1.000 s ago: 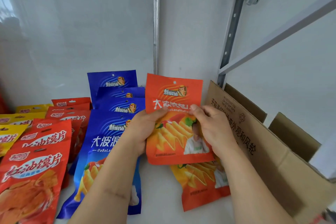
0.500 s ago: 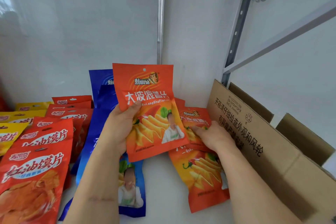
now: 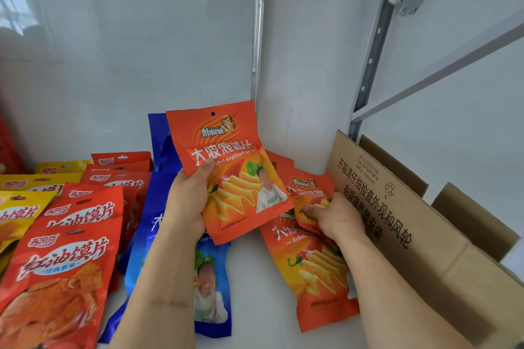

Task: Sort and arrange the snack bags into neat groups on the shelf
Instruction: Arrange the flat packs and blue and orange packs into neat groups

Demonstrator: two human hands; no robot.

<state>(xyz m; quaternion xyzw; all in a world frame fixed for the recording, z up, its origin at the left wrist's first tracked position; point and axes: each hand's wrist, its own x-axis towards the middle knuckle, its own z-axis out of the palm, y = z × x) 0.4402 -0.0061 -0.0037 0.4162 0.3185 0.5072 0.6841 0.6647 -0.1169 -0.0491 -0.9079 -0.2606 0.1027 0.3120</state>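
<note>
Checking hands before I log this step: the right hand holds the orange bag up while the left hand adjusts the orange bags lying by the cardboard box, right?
Hands are swapped. In the head view the left hand holds the orange bag up, and the right hand adjusts the orange bags lying by the cardboard box.

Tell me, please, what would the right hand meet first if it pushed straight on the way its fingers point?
Probably the orange chip bag its right hand already grips, then the bags stacked behind; depth is unclear.

Orange snack bag [image 3: 226, 170] held tilted above blue [image 3: 211, 292] and orange bags [image 3: 320, 272].
</note>
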